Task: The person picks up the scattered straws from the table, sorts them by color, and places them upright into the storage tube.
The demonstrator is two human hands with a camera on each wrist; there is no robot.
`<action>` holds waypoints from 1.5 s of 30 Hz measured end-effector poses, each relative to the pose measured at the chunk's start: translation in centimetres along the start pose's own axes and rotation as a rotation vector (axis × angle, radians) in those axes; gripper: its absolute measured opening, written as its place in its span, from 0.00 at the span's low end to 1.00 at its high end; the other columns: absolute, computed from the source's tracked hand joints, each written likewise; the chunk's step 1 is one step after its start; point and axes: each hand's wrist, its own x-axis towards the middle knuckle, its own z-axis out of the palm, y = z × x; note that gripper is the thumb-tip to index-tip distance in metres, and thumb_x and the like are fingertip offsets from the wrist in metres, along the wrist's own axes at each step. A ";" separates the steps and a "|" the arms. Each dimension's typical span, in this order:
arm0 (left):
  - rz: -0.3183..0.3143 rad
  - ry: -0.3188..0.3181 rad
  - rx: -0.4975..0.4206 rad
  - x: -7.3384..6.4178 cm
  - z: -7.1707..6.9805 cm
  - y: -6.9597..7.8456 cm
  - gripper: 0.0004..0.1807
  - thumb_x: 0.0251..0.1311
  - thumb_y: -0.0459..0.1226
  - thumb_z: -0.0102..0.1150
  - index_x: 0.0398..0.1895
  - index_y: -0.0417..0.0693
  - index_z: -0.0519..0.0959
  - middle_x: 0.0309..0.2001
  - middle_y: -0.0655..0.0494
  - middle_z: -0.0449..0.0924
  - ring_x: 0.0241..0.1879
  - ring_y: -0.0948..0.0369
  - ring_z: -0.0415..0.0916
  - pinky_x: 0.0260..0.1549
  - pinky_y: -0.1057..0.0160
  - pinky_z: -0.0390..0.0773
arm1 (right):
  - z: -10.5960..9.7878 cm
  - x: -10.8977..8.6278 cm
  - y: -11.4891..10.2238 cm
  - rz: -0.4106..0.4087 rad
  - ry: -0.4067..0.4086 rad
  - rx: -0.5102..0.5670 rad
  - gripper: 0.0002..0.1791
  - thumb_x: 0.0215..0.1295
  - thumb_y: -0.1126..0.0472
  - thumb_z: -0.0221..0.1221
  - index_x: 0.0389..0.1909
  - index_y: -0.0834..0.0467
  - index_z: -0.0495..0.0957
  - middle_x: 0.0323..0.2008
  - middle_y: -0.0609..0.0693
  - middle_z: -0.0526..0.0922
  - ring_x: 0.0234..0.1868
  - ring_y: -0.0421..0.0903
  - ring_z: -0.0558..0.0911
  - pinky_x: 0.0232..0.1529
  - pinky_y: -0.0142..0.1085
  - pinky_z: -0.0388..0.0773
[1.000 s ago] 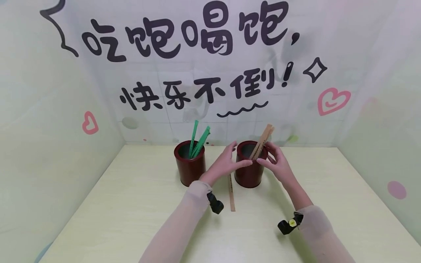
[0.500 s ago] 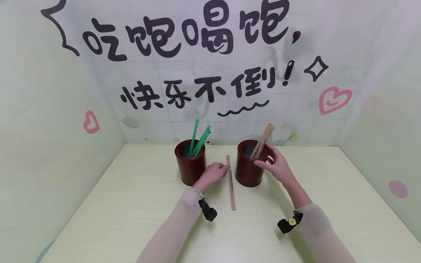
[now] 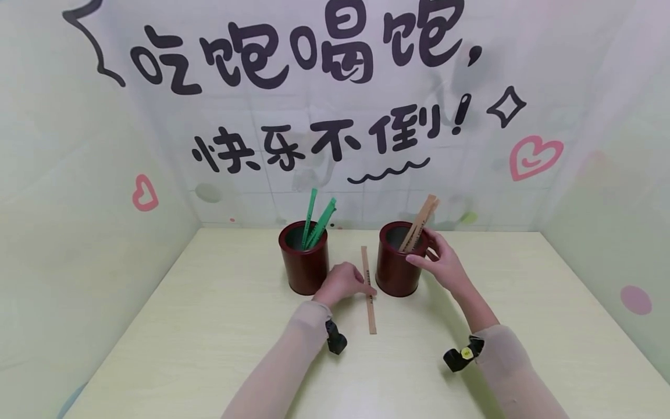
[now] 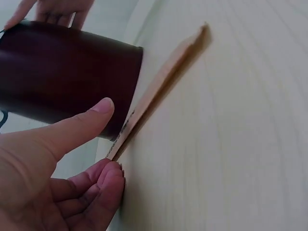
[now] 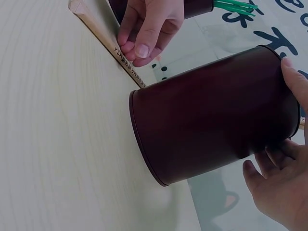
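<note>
A thin tan paper-wrapped stick [image 3: 370, 308] with printed lettering lies on the table between two dark red cylindrical pots. My left hand [image 3: 342, 283] is low over its middle. In the left wrist view the thumb is spread away from the bent fingers [image 4: 108, 180], whose tips are right at the stick [image 4: 159, 86]. My right hand [image 3: 442, 262] holds the right pot [image 3: 396, 273] near its rim, thumb in front and fingers round the far right side; the pot stands upright. Several tan sticks [image 3: 419, 224] lean inside it.
The left pot [image 3: 305, 270] stands just behind my left hand, with several green sticks [image 3: 320, 224] leaning in it. A printed white backdrop [image 3: 241, 198] rises along the back edge of the pale wooden table [image 3: 209, 326].
My left hand has left the right pot's rim, dropped toward the left pot, then come forward and right over the tan stick. My right hand has stayed at the right pot.
</note>
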 end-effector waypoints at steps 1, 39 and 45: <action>-0.003 -0.001 0.038 0.1 0.1 0.2 0.18 0.45 0.49 0.79 0.18 0.45 0.85 0.15 0.61 0.71 0.23 0.62 0.65 0.21 0.67 0.63 | 0.0 0.0 0.0 0.001 0.000 0.000 0.44 0.64 0.62 0.64 0.77 0.61 0.53 0.74 0.62 0.61 0.75 0.59 0.60 0.77 0.57 0.54; 0.373 0.421 -0.390 -1.0 -4.0 4.0 0.08 0.62 0.32 0.61 0.42 0.39 0.80 0.40 0.44 0.84 0.41 0.55 0.81 0.43 0.61 0.86 | 0.1 -0.2 -0.6 0.003 -0.007 -0.023 0.43 0.65 0.62 0.63 0.77 0.62 0.52 0.74 0.63 0.60 0.76 0.60 0.60 0.77 0.58 0.53; 0.544 0.517 -0.492 -1.6 -5.8 7.3 0.09 0.64 0.32 0.61 0.45 0.38 0.78 0.42 0.43 0.83 0.45 0.52 0.83 0.44 0.61 0.86 | 0.1 -0.3 -0.5 0.015 -0.007 -0.025 0.43 0.65 0.61 0.64 0.77 0.62 0.52 0.75 0.63 0.59 0.76 0.60 0.59 0.76 0.57 0.53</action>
